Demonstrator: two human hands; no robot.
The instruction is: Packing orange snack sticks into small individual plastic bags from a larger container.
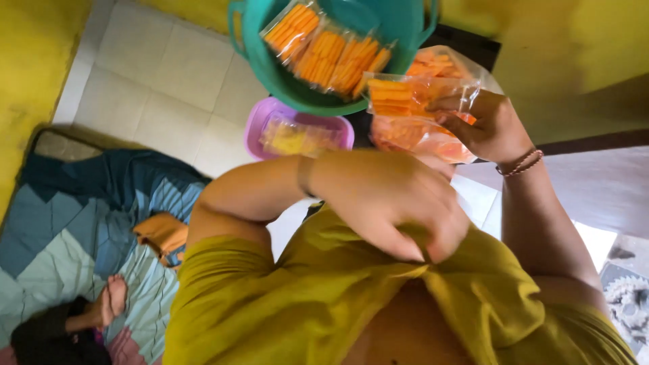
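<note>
My right hand (490, 128), with a bead bracelet at the wrist, grips a clear plastic bag of orange snack sticks (405, 101) at the upper right. Under that bag lie more clear bags of orange pieces (419, 138). My left hand (392, 203) is bent in front of my chest, its fingers pinched on the fabric of my olive-yellow shirt (304, 297). Just beyond both hands stands a teal plastic basin (284, 81) holding several sealed packets of orange sticks (324, 47).
A purple basin (260, 122) with packets of yellow snacks (297, 138) sits below the teal one. White floor tiles (162, 74) and yellow walls surround them. At the lower left, another person's foot (111, 301) rests on a blue patchwork quilt (67, 230).
</note>
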